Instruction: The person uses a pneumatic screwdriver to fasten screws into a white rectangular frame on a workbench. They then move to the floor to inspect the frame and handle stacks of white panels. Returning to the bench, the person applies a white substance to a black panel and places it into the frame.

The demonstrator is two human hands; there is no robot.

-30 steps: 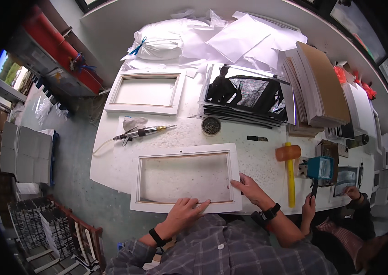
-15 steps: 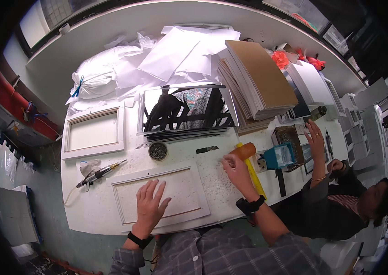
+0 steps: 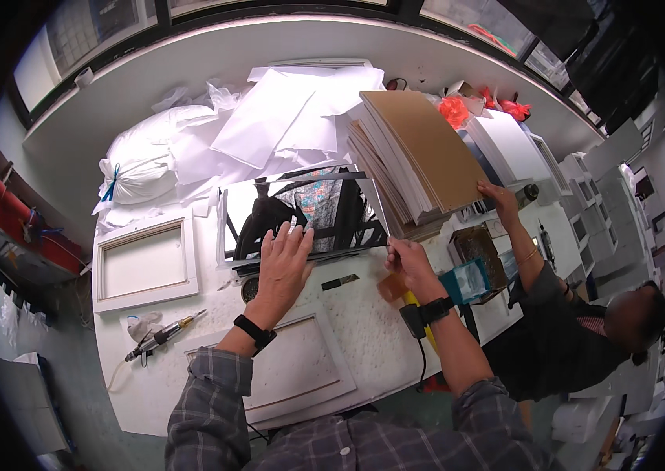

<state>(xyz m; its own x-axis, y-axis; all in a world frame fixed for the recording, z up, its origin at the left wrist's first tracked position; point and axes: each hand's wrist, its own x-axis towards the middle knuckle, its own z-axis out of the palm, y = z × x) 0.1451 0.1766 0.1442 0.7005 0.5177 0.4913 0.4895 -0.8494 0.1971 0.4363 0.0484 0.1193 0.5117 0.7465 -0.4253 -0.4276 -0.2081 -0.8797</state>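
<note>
A stack of mirror panels [image 3: 356, 216] lies on the table, with dark reflections across the top sheet. My left hand [image 3: 283, 271], fingers stretched out, is over the near edge of the top mirror panel. At the panel's near right corner my right hand [image 3: 412, 263] is closed, thumb and fingers pinching the edge. Below my left wrist is a white frame panel [image 3: 301, 353], partly covered by my forearm. The round tin [image 3: 250, 290] of small dark pieces is mostly hidden behind my left hand. A utility knife [image 3: 340, 282] lies between my hands.
A co-worker's hand [image 3: 499, 198] touches the brown-topped board stack [image 3: 426, 149] at the right. An orange roll [image 3: 392, 289] and a teal box [image 3: 466, 282] sit beside my right wrist. At left lie a power screwdriver [image 3: 163, 336] and another white frame [image 3: 146, 263].
Both my hands have moved forward to the mirror stack, and my right fingers have closed on its corner. The co-worker's hand has reached to the board stack.
</note>
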